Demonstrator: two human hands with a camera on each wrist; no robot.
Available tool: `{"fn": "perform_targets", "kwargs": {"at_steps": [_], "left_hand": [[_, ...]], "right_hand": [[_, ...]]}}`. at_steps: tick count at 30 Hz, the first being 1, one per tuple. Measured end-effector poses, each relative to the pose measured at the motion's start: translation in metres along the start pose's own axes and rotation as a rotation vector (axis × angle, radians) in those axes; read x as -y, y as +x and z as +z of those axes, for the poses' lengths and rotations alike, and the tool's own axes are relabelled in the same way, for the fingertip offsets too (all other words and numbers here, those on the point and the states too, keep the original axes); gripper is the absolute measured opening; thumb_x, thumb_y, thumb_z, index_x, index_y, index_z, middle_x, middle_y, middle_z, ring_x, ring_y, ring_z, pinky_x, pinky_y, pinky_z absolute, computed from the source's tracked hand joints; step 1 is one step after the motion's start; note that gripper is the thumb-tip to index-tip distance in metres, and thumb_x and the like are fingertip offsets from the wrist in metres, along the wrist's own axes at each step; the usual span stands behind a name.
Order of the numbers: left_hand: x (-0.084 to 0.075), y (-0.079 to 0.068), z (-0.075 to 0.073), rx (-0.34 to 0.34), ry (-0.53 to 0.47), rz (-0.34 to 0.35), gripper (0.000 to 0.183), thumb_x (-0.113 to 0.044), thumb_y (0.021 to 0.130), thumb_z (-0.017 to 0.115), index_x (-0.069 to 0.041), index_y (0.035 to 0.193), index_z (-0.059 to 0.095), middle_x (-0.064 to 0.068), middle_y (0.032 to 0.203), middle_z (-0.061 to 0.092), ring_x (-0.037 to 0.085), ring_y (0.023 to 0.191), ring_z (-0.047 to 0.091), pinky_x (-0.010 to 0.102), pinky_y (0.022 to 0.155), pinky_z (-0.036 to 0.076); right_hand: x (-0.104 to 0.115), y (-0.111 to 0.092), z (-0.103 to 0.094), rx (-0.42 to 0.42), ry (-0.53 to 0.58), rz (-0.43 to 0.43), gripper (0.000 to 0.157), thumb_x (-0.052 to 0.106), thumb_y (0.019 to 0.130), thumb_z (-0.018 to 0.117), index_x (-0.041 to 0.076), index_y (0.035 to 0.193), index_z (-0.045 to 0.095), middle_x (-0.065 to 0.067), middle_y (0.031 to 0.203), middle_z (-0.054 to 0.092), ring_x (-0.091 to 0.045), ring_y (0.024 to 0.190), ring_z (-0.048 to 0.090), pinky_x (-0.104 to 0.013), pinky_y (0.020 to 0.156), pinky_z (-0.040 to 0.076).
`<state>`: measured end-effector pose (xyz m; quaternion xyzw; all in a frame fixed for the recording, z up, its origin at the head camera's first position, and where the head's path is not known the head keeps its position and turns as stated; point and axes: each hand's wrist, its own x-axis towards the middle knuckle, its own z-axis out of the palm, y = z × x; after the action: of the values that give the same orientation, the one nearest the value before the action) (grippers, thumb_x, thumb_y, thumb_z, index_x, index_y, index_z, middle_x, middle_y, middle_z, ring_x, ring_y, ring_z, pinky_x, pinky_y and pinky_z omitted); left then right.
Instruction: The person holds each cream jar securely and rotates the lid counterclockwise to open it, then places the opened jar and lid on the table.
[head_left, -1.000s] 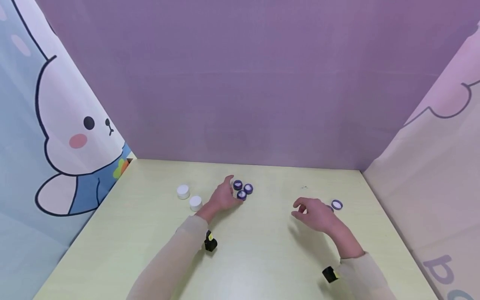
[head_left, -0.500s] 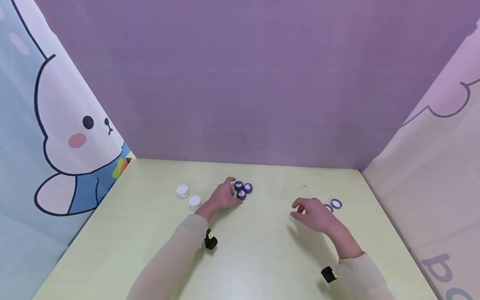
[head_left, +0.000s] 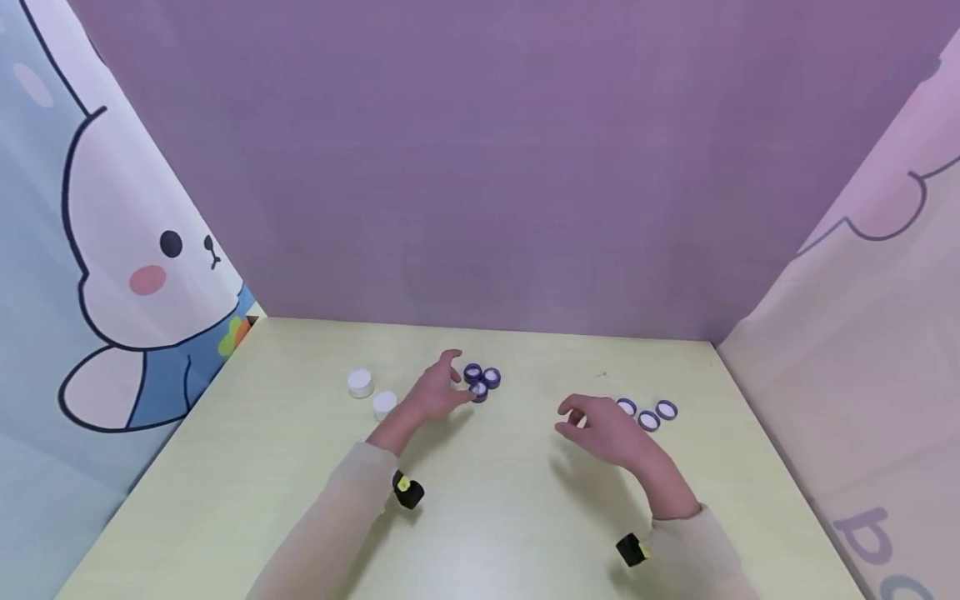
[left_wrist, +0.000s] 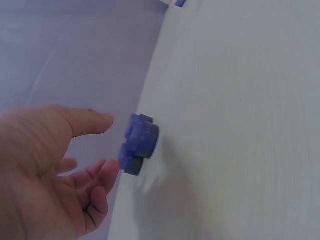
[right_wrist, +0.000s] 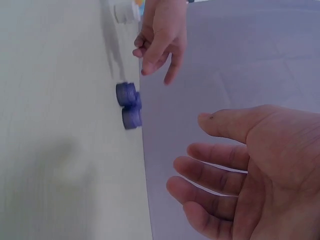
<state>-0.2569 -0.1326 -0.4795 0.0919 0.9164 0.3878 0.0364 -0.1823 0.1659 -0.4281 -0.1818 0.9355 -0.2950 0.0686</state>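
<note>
Three small round purple pots with pale insides stand clustered near the back middle of the table. Just left of them hovers my left hand, thumb and fingers spread. The left wrist view shows a gap between the thumb and the purple pots. My right hand hangs above the table with loosely bent fingers and holds nothing; its palm shows bare in the right wrist view. Just beyond it lie three flat purple rings with white middles, one partly hidden behind the hand.
Two white round pots sit left of the left hand: one farther back, the other closer and partly behind the wrist. A purple cloth wall rises behind the pale table, with printed cloths at both sides.
Both hands have shifted slightly left. My left hand has drawn back a little from the purple pots. The right hand's shift uncovers a third purple ring.
</note>
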Motion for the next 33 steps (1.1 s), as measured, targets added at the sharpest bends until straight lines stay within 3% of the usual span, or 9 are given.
{"fn": "perform_targets", "kwargs": {"at_steps": [7,11,16,20,24,33], "left_hand": [[-0.009,-0.004,-0.021,-0.041,-0.051,0.122,0.046,-0.018,0.09,0.069,-0.006,0.131,0.053,0.004,0.093,0.063,0.015,0.062,0.057,0.034,0.061,0.049],[-0.012,-0.007,-0.026,0.012,-0.086,0.185,0.029,-0.017,0.092,0.067,-0.009,0.12,0.062,0.0,0.086,0.061,0.015,0.062,0.056,0.031,0.055,0.048],[-0.004,-0.019,-0.035,0.073,-0.059,0.233,0.022,-0.02,0.094,0.066,-0.011,0.114,0.066,-0.001,0.085,0.061,0.014,0.066,0.056,0.03,0.057,0.049],[0.012,-0.027,-0.054,0.08,-0.032,0.26,0.02,-0.02,0.094,0.065,-0.012,0.113,0.067,-0.001,0.088,0.062,0.016,0.07,0.058,0.032,0.061,0.05],[0.042,-0.032,-0.075,0.056,-0.011,0.258,0.019,-0.019,0.094,0.065,-0.011,0.111,0.068,-0.001,0.089,0.063,0.015,0.073,0.059,0.031,0.064,0.051],[0.099,-0.044,-0.117,-0.124,0.015,0.186,0.024,-0.011,0.091,0.068,-0.001,0.113,0.066,0.007,0.097,0.067,0.024,0.085,0.062,0.037,0.071,0.052]], "right_hand": [[0.023,0.017,0.01,-0.005,0.079,-0.092,0.019,0.023,0.093,0.066,0.012,0.109,0.066,0.001,0.089,0.064,-0.012,0.073,0.058,-0.033,0.066,0.049],[0.031,0.025,0.015,-0.015,0.138,-0.125,0.019,0.023,0.094,0.065,0.011,0.109,0.066,0.0,0.089,0.064,-0.012,0.07,0.058,-0.034,0.066,0.049],[0.04,0.033,0.026,-0.005,0.184,-0.149,0.019,0.024,0.094,0.064,0.012,0.109,0.067,0.002,0.088,0.064,-0.011,0.068,0.058,-0.031,0.064,0.049],[0.047,0.035,0.031,-0.015,0.207,-0.165,0.017,0.023,0.094,0.064,0.013,0.108,0.067,0.002,0.088,0.065,-0.012,0.067,0.059,-0.032,0.064,0.049],[0.049,0.035,0.031,-0.001,0.218,-0.149,0.018,0.024,0.095,0.062,0.013,0.109,0.066,0.001,0.091,0.065,-0.013,0.071,0.059,-0.033,0.066,0.049],[0.046,0.04,0.033,0.041,0.206,-0.14,0.021,0.023,0.095,0.062,0.009,0.11,0.066,0.0,0.091,0.064,-0.013,0.073,0.059,-0.033,0.067,0.049]]}}
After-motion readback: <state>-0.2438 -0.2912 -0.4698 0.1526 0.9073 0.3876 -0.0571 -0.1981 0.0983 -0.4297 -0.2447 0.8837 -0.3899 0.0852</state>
